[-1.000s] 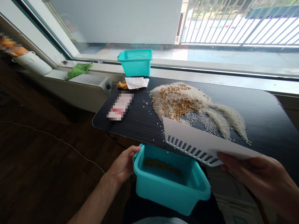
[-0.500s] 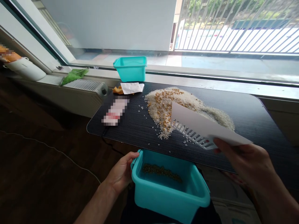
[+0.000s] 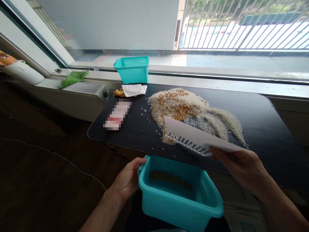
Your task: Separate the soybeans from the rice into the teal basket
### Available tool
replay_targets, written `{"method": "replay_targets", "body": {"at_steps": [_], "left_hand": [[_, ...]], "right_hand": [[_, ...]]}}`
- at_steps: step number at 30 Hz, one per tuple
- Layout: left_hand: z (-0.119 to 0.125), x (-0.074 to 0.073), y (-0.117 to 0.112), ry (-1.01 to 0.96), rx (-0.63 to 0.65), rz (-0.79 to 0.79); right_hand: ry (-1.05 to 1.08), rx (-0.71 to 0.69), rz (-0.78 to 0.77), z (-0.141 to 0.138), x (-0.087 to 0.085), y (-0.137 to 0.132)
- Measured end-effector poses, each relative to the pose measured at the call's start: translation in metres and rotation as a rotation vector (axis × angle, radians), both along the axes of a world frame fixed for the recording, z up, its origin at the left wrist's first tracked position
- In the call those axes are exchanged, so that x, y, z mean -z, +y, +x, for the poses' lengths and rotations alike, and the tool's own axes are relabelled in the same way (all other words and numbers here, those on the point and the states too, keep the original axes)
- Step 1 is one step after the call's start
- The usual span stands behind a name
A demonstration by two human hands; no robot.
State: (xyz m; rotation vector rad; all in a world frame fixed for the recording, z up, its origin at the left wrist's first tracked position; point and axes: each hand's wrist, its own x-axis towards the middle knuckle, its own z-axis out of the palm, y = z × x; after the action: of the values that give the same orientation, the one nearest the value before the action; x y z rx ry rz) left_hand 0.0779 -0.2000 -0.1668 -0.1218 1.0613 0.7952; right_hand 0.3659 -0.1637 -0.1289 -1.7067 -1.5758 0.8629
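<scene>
My left hand (image 3: 127, 178) grips the left end of a teal plastic bin (image 3: 178, 211), thumb over its rim. The bin stands below the near table edge, with a band of small yellowish-brown beans (image 3: 171, 179) on its floor. In my right hand (image 3: 243, 166) is a white slotted scoop (image 3: 193, 132), tilted, its slotted side facing me. It hovers over or touches the near edge of a heap of white rice (image 3: 193, 96); contact cannot be made out. Golden beans (image 3: 181, 112) lie mixed in the rice, mostly at its left and middle.
A second teal bin (image 3: 134, 73) stands at the back by the window. White paper (image 3: 134, 90) rests on an orange-yellow item on the dark table (image 3: 267, 129). A blurred-out pinkish object (image 3: 118, 114) lies at left. A green cloth (image 3: 74, 79) drapes the radiator (image 3: 83, 87).
My right hand has drawn the scoop left and nearer to me. A strip of dark table and separate streaks of rice now show behind it. My left hand keeps its grip on the bin.
</scene>
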Motion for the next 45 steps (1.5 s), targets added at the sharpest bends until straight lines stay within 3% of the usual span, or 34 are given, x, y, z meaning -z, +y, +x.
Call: {"method": "replay_targets", "body": {"at_steps": [4,10,13,24,37,45], "left_hand": [[0.001,-0.002,0.000,-0.003,0.005,-0.021],[0.002,-0.005,0.001,-0.020,-0.012,-0.052],[0.003,-0.005,0.001,-0.012,-0.010,-0.060],[0.005,-0.008,0.003,0.015,0.001,-0.061],[0.005,-0.007,0.002,0.005,0.011,-0.055],[0.004,-0.006,0.002,0.003,0.005,-0.041]], "right_hand": [[0.012,-0.052,-0.006,0.001,-0.002,-0.006],[-0.043,0.129,-0.019,0.000,-0.016,-0.016],[-0.036,0.093,-0.020,-0.001,-0.020,-0.018],[0.043,0.154,-0.031,-0.002,-0.017,-0.024],[0.064,0.078,-0.051,0.000,-0.012,-0.019],[-0.011,0.042,-0.143,0.015,-0.020,-0.026]]}}
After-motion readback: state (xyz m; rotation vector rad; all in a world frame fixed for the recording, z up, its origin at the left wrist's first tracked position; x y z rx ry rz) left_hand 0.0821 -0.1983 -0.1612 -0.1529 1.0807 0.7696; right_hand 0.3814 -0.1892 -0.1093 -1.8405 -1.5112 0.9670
